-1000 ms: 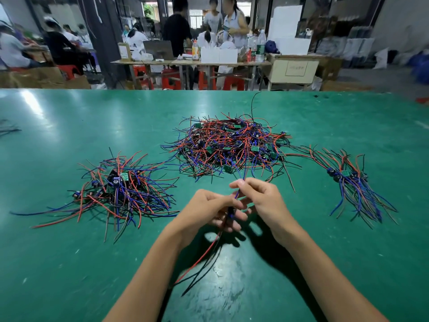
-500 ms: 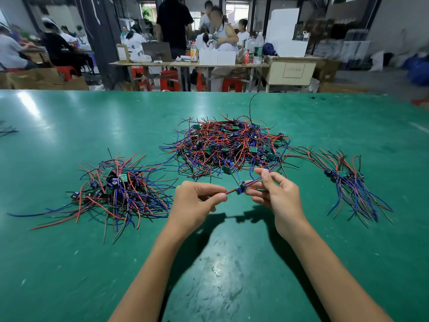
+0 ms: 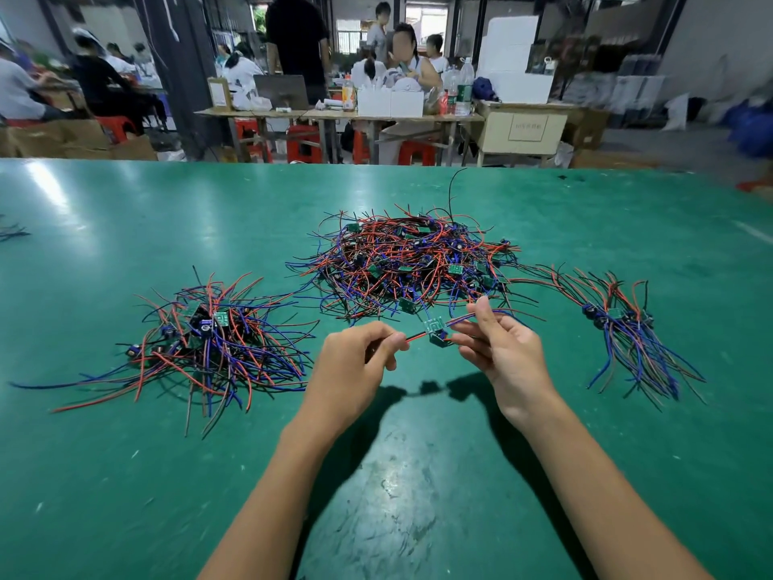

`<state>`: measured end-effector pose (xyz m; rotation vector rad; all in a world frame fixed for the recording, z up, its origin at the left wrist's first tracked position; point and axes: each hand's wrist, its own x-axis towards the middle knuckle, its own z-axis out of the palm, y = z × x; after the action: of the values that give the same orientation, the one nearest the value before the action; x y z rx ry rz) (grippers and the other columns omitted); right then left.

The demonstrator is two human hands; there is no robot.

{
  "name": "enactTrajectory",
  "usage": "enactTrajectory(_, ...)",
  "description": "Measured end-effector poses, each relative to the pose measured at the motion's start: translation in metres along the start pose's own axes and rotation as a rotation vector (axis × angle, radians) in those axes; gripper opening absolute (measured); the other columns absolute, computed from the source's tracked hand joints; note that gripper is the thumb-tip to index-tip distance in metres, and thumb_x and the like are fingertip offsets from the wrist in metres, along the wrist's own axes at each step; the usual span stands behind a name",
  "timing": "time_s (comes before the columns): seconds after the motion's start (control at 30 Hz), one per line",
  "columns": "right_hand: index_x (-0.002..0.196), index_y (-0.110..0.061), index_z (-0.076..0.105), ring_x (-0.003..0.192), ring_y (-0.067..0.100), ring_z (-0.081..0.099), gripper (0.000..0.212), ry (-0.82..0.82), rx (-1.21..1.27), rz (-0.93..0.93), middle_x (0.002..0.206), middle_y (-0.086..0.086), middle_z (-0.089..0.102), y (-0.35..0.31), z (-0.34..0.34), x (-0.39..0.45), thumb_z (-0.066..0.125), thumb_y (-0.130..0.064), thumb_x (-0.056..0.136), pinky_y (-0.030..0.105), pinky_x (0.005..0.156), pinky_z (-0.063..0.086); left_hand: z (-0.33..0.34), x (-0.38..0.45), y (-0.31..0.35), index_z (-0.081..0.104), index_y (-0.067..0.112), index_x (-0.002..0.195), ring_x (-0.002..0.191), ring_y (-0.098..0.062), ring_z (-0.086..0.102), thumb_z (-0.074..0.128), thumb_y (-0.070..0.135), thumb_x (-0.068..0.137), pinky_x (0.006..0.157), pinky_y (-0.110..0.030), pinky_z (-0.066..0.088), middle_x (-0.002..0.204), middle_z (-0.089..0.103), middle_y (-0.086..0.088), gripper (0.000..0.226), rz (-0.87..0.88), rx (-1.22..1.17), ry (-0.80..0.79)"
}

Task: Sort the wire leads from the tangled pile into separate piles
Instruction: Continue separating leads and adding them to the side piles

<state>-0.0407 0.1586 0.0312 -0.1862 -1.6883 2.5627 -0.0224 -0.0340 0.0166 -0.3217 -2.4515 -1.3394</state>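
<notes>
green bench [image 3: 125, 475] carries the tangled pile [image 3: 401, 261] mid-bench, toward its far edge, sorted piles beside it. above the bench, left hand [image 3: 355, 362] and right hand [image 3: 502, 349] pinch one wire lead [image 3: 435, 330] taut between them.

A green bench [image 3: 125, 228] is gleaming under overhead light. Beyond it, people are sitting and standing around wooden tables [image 3: 334, 115] with red stools [image 3: 303, 142], white boxes [image 3: 389, 103] and bottles [image 3: 464, 87]. Daylight is coming through far windows [image 3: 426, 23].

green table [image 3: 125, 475] — three wire piles: left [image 3: 209, 349], middle [image 3: 410, 261], right [image 3: 627, 337].
</notes>
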Motion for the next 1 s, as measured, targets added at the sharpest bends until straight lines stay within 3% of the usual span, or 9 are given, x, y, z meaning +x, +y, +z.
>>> enactTrajectory(0.13, 0.099, -0.012, 0.069, 0.064, 0.007, 0.071, 0.023, -0.025, -0.003, -0.003, 0.082, 0.005, 0.077, 0.001, -0.001, 0.001, 0.062, -0.034, 0.096, 0.015, 0.056, 0.055, 0.0, 0.001, -0.002, 0.074, 0.027, 0.083, 0.06, -0.011, 0.058, 0.066, 0.033, 0.096, 0.06, -0.027, 0.044, 0.066, 0.068, 0.013, 0.016, 0.017, 0.01, 0.032)
enactTrajectory(0.3, 0.105, -0.02, 0.071, 0.073, 0.007, 0.074, 0.017, -0.041, -0.01, -0.004, 0.086, 0.0, 0.078, 0.0, -0.003, 0.0, 0.056, -0.027, 0.102, 0.014, 0.058, 0.054, 0.0, 0.0, -0.003, 0.078, 0.028, 0.087, 0.07, -0.003, 0.056, 0.076, 0.03, 0.088, 0.063, -0.011, 0.038, 0.078, 0.07, 0.019, 0.003, 0.043, 0.056, 0.089)
enactTrajectory(0.67, 0.099, -0.017, 0.076, 0.081, 0.021, 0.076, 0.016, -0.141, -0.081, -0.01, 0.092, 0.003, 0.076, 0.001, 0.004, -0.006, 0.068, -0.029, 0.092, 0.02, 0.063, 0.056, 0.004, 0.002, 0.002, 0.078, 0.024, 0.08, 0.058, 0.001, 0.054, 0.075, 0.03, 0.089, 0.058, -0.011, 0.038, 0.068, 0.071, 0.015, 0.011, -0.032, -0.095, 0.068)
enactTrajectory(1.0, 0.099, -0.008, 0.07, 0.071, 0.013, 0.074, 0.01, 0.056, 0.067, -0.072, 0.083, 0.005, 0.077, -0.025, -0.017, 0.016, 0.063, -0.014, 0.097, 0.017, 0.063, 0.059, -0.007, 0.004, -0.012, 0.077, 0.032, 0.083, 0.053, -0.002, 0.053, 0.073, 0.038, 0.089, 0.057, -0.015, 0.042, 0.071, 0.072, 0.018, 0.01, -0.093, -0.022, 0.155)
